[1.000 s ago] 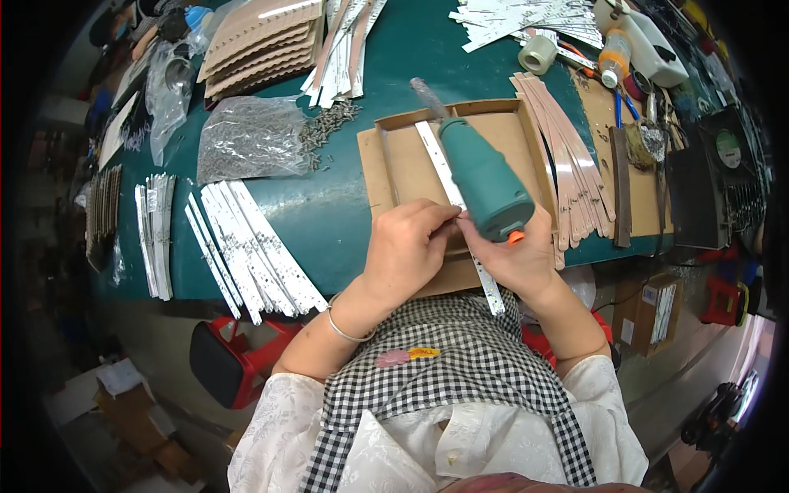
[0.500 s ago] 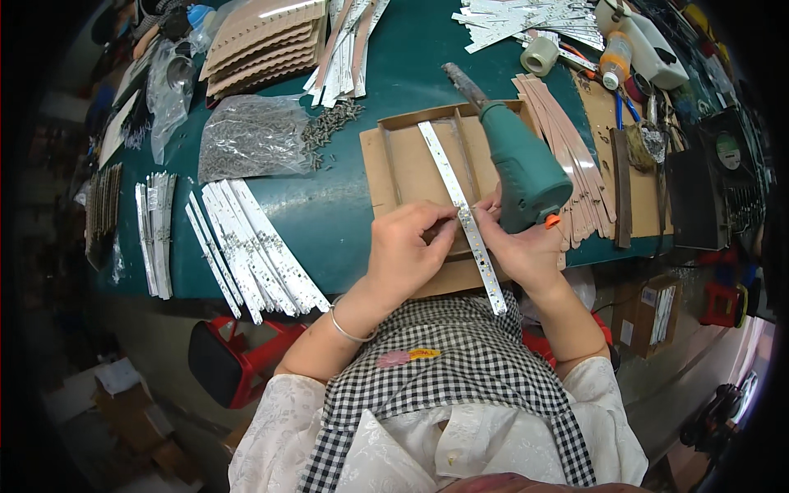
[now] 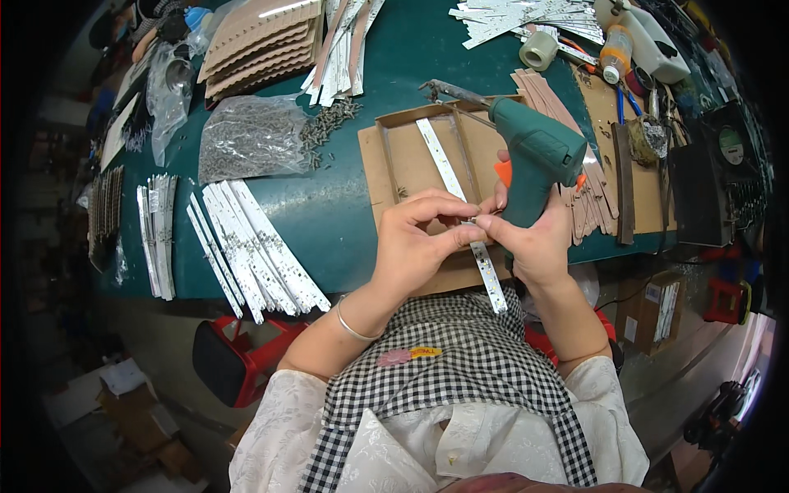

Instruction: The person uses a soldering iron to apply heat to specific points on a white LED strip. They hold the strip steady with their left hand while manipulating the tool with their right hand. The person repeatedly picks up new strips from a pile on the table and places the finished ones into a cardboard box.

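Green surface (image 3: pixel 304 226) | soldering gun (image 3: pixel 536 146): nozzle (image 3: pixel 460 92) now swung leftward, apparently idle | right hand (image 3: pixel 536 246): grip round handle (image 3: pixel 526 201) | left hand (image 3: pixel 417 245): grip nearly closed at LED strip (image 3: pixel 444 172), contents unclear

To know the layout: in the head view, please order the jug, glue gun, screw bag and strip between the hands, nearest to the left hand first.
1. Strip: at the left hand.
2. Glue gun: in the right hand.
3. Screw bag: left side.
4. Jug: upper right.
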The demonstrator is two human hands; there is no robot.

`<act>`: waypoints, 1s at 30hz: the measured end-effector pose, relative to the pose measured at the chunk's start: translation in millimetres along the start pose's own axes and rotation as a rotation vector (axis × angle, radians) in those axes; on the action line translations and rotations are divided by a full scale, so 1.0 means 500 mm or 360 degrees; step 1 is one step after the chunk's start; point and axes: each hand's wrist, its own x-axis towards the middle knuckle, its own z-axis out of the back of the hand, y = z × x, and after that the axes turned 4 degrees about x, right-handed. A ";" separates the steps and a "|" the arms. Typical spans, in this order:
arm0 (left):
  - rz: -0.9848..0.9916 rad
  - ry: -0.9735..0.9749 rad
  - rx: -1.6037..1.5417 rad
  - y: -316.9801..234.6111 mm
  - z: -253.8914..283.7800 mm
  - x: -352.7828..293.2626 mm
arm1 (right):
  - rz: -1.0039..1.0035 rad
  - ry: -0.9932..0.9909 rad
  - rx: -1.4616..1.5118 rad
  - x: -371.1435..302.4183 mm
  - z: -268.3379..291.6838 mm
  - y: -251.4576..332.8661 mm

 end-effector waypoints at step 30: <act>-0.0600 -0.0094 0.0814 -0.026 -0.017 -0.009 | 0.0202 -0.0096 -0.0172 -0.038 0.022 -0.025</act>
